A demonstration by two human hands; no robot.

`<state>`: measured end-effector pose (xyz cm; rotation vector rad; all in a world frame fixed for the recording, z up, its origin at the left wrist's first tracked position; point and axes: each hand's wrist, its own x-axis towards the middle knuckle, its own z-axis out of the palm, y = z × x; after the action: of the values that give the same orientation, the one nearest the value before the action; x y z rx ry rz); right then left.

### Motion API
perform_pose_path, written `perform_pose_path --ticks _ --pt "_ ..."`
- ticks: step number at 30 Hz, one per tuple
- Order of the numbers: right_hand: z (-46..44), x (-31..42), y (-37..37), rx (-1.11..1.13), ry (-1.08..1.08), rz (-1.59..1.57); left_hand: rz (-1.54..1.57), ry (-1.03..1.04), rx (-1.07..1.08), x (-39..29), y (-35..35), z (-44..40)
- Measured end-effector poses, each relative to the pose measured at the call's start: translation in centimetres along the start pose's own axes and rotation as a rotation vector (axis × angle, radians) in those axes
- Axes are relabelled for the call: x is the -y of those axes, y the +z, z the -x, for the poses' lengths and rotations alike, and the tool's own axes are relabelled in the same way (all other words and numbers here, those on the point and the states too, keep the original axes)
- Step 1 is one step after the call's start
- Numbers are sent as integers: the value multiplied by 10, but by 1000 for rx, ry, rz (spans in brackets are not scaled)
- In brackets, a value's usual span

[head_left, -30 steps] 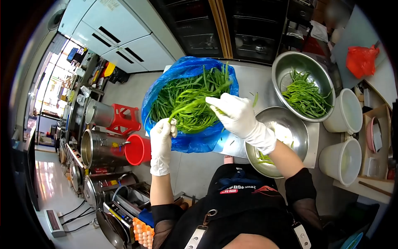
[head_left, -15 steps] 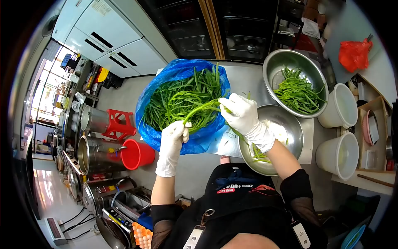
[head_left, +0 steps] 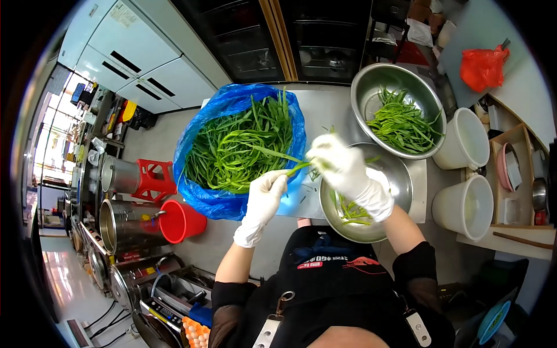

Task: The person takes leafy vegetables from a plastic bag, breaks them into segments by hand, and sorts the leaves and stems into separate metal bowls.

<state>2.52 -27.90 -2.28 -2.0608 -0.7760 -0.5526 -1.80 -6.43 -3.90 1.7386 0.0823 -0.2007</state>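
My left hand (head_left: 265, 198), in a white glove, pinches the end of a water spinach stem (head_left: 299, 167) just outside the blue plastic bag (head_left: 217, 207). The bag gapes open, heaped with long water spinach (head_left: 238, 148). My right hand (head_left: 336, 164), also gloved and smeared by motion, is closed on the greens at the stem's other side, over the left rim of the nearer steel bowl (head_left: 400, 180). Cut stem pieces (head_left: 353, 213) lie in that bowl. A larger steel bowl (head_left: 361, 104) behind it holds a pile of leafy water spinach (head_left: 403, 123).
Two white buckets (head_left: 464, 206) stand right of the bowls, beside a wooden drawer unit (head_left: 513, 223). Leftward are a red bucket (head_left: 183, 221), a red stool (head_left: 155, 178) and steel pots (head_left: 119, 226). An egg tray (head_left: 196, 332) sits low at the left.
My hands have come closer together, the left one shifting right from over the bag's front edge. The long bent stem between them now shows as a shorter length. The view has shifted slightly.
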Motion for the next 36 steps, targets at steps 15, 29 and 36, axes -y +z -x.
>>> perform_pose_path --ticks 15,29,36 --pt "50 -28 -67 -181 824 -375 120 214 271 22 81 -2" --pt "106 -99 -137 -440 730 -650 -679 507 -810 35 -86 -40" --pt "64 -65 -71 -228 709 -1027 -1095 25 -437 108 -183 -81"
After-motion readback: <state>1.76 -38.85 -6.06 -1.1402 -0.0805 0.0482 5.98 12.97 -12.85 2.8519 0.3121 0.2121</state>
